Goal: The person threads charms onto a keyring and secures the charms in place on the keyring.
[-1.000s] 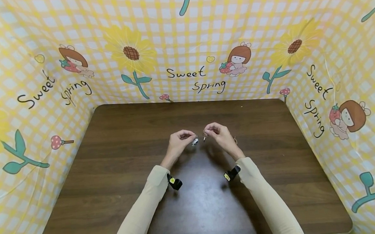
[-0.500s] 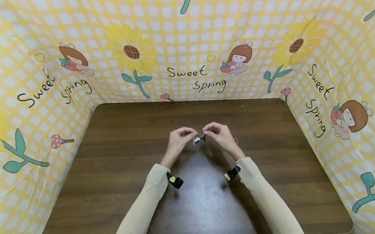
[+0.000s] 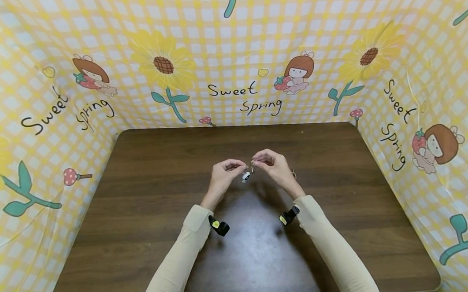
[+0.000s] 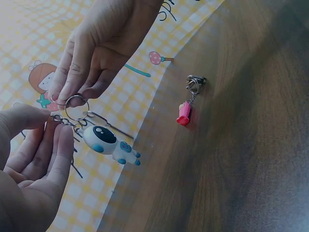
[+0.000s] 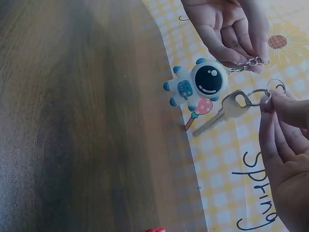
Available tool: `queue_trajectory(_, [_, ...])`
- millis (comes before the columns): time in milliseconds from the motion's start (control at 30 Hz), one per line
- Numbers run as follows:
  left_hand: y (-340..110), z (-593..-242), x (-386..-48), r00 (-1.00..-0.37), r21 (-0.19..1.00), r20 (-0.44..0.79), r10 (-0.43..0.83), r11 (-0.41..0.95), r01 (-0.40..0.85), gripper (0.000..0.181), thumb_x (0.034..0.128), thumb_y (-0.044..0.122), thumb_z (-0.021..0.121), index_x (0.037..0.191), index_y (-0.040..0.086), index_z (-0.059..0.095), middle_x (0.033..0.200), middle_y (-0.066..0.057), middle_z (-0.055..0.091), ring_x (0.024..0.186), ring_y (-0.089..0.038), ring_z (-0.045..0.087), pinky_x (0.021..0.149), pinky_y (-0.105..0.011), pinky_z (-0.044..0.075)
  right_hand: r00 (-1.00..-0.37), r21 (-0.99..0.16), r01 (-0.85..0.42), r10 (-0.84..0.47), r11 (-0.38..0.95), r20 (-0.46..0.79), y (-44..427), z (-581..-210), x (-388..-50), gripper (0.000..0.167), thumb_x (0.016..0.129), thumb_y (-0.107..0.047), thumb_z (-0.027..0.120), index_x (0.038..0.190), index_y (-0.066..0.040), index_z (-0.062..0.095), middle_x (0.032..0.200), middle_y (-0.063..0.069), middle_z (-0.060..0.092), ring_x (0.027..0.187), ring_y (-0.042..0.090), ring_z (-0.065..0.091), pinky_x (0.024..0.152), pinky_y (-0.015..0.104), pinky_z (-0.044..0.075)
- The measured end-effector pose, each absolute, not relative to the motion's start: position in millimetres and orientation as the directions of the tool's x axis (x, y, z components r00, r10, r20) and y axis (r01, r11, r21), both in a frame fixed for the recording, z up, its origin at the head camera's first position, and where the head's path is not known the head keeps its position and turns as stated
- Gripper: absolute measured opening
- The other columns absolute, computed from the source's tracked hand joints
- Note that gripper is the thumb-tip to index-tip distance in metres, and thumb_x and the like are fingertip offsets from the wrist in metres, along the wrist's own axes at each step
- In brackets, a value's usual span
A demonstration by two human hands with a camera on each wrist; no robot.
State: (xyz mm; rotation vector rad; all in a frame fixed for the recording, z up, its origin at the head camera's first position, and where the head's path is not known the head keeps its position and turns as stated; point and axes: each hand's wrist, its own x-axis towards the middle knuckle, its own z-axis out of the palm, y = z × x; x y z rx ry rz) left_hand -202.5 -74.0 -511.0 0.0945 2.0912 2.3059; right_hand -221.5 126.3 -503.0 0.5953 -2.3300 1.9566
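Observation:
Thumb and fingers of my left hand [image 3: 224,175] pinch the short metal chain [image 5: 245,65] of a keychain with a white and blue astronaut figure [image 5: 208,79]. The figure dangles below the fingertips. Close by, my right hand [image 3: 272,164] pinches a split key ring [image 4: 77,107], from which a silver key [image 5: 234,106] hangs. In the right wrist view, a second ring loop shows above those fingertips. Whether the chain's end and the ring touch, I cannot tell. Both hands are raised over the brown wooden table [image 3: 164,255].
A pink keychain figure [image 4: 184,113] with a metal ring [image 4: 193,86] lies on the table beyond my right hand, mostly hidden in the head view. Yellow checked cloth [image 3: 228,45] walls the table's back and sides.
The hands have come slightly closer together, bringing the astronaut keychain and the key ring nearer each other. The right hand has risen a little, and the key's angle has shifted.

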Motion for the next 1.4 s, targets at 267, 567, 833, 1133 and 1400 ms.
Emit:
queue_trajectory(267, [-74.6,-511.1,-200.4,-0.998,0.996,0.017,0.053,-0.091,0.012,0.014,0.0937,0.001,0.079,0.102,-0.009,0.075,0.092,-0.006,0.076,0.080,-0.011,0.072,0.077,-0.020,0.058,-0.940,-0.973,-0.222,-0.280,0.065,0.196,127.7,-504.2,-220.0,0.019,0.102,-0.001,0.070,0.117,0.010,0.071,0.112,0.028,0.074,0.094,0.022,0.075,0.086,0.028,0.060])
queue_trajectory(567, [-74.6,-510.3,-199.5,-0.998,0.994,0.014,0.061,-0.107,0.008,0.013,0.0940,0.000,0.078,0.103,-0.009,0.074,0.091,-0.006,0.076,0.080,-0.011,0.072,0.078,-0.022,0.059,-0.945,-0.991,-0.133,-0.301,-0.013,0.130,130.0,-504.9,-219.1,0.028,0.103,-0.004,0.069,0.128,0.009,0.070,0.120,0.024,0.074,0.097,0.012,0.075,0.089,0.030,0.061])
queue_trajectory(833, [-73.6,-510.8,-199.9,-0.997,0.993,-0.002,0.071,-0.114,-0.010,0.013,0.0944,-0.001,0.077,0.104,-0.010,0.074,0.091,-0.007,0.076,0.079,-0.013,0.073,0.081,-0.026,0.060,-0.940,-0.994,-0.103,-0.324,-0.038,0.110,131.1,-504.0,-218.7,0.030,0.103,-0.003,0.068,0.129,0.012,0.067,0.122,0.029,0.071,0.098,0.011,0.074,0.096,0.041,0.059])
queue_trajectory(1133, [-73.2,-505.7,-202.1,-0.998,0.994,0.002,0.059,-0.107,-0.004,0.013,0.0943,0.000,0.077,0.103,-0.009,0.075,0.091,-0.007,0.077,0.079,-0.011,0.072,0.083,-0.030,0.061,-0.935,-0.993,-0.122,-0.336,0.004,0.113,131.4,-504.5,-219.6,0.031,0.103,-0.002,0.068,0.131,0.010,0.067,0.107,0.011,0.074,0.095,0.009,0.073,0.093,0.032,0.060])
queue_trajectory(1400, [-72.9,-504.7,-200.1,-0.998,0.994,-0.018,0.066,-0.107,-0.025,0.015,0.0944,0.000,0.078,0.105,-0.010,0.074,0.093,-0.009,0.077,0.079,-0.013,0.073,0.097,-0.053,0.058,-0.937,-0.992,-0.128,-0.327,0.002,0.121,130.9,-505.4,-219.7,0.030,0.100,0.002,0.071,0.128,0.013,0.067,0.123,0.030,0.070,0.098,0.010,0.075,0.096,0.040,0.059])
